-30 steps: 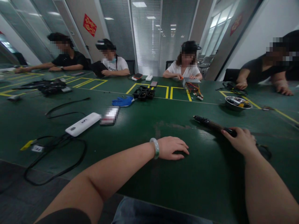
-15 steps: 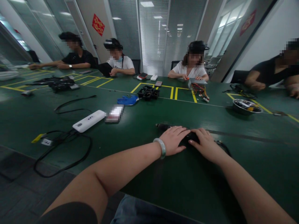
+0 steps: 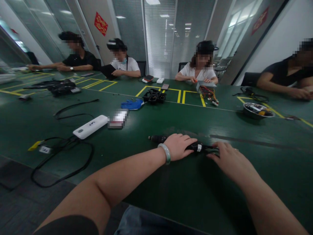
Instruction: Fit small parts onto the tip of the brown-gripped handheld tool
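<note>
A black stick-shaped tool, which looks like a corded electric screwdriver (image 3: pixel 158 139), lies on the green table with its narrow tip pointing left. Over its middle, my left hand (image 3: pixel 179 147) is closed, palm down, hiding much of the body. A white label shows just right of those fingers. Out of the tool's right end comes a dark cable (image 3: pixel 209 147). My right hand (image 3: pixel 227 156) pinches this cable between thumb and fingers, a little apart from the body. The cable's far end is hidden behind the right hand.
On the left are a white power bank (image 3: pixel 90 126), a phone (image 3: pixel 118 118) and a looped black cable (image 3: pixel 91 160). Farther back lie a blue glove (image 3: pixel 132 104) and black plastic parts (image 3: pixel 154 95). A metal bowl (image 3: pixel 258 111) stands right. Several people sit across the table.
My right hand has moved right, off the tool's body and onto its cable. The tool has shifted left under my left hand, and its white label now shows.
</note>
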Motion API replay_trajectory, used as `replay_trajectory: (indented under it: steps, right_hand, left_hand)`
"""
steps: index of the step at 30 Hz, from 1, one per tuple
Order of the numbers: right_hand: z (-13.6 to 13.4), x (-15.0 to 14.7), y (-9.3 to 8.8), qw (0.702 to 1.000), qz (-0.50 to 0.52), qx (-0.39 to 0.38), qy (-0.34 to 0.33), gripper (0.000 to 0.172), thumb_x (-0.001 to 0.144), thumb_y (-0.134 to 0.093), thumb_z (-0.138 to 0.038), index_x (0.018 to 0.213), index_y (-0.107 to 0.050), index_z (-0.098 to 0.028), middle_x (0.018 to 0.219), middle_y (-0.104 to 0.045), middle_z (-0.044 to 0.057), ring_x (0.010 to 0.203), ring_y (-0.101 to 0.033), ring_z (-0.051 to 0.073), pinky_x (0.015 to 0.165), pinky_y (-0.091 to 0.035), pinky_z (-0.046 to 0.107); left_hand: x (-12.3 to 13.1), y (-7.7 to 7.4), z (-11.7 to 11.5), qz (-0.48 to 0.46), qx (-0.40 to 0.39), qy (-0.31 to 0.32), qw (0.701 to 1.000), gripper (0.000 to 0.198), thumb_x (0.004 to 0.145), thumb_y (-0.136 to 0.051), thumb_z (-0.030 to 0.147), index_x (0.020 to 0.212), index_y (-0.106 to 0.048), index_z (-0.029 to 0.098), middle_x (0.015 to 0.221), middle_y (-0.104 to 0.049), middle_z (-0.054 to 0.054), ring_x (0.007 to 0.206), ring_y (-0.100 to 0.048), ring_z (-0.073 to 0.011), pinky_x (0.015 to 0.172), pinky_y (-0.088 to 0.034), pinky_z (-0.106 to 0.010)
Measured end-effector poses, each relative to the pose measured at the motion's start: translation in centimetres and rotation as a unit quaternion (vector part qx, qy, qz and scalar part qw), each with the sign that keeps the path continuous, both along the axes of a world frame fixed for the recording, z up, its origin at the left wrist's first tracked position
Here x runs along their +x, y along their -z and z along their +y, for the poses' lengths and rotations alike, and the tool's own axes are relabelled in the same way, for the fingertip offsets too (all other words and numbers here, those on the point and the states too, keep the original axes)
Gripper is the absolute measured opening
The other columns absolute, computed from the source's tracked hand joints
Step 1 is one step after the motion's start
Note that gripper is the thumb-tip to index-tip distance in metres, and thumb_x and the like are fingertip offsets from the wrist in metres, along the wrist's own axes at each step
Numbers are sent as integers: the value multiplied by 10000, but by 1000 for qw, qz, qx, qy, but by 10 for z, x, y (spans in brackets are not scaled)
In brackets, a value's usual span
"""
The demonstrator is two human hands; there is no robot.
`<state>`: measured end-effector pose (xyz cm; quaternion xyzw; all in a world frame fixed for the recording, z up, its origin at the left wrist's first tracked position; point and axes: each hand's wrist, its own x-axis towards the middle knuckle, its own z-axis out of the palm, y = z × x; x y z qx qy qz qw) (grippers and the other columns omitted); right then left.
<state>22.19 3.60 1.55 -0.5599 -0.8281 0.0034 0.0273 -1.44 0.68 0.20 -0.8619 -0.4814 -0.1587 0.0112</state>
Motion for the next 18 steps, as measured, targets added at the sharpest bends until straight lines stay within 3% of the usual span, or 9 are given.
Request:
replay_trajectory:
  steps: [4,13,18]
  right_hand:
    - [-4,-1,0,996,-9,-68,55,336,866,-554,-380,1149,-492,-210,831,-656,56,765,-647,247,656,-449,343]
    - [8,15,-2,994,-45,-73,65,233,820,-602,-388,953,-569,-201,894,-632,65,807,-628,240,679,-430,338]
    - [8,23,0,994,-44,-95,40,229,791,-631,-354,964,-605,-206,950,-623,60,846,-616,226,714,-433,339]
  left_hand:
    - [2,-2,-3,-4,9,-2,1000,456,943,-466,423,1375,-411,292,1191,-583,-30,1014,-569,-201,845,-451,-346]
    - [2,-2,-5,15,18,-32,999,430,935,-502,336,1355,-422,288,1138,-555,-39,1014,-535,-189,856,-429,-335]
    - [2,-1,-6,5,11,-31,999,432,928,-501,311,1350,-423,265,1162,-547,-47,1041,-525,-194,868,-426,-341]
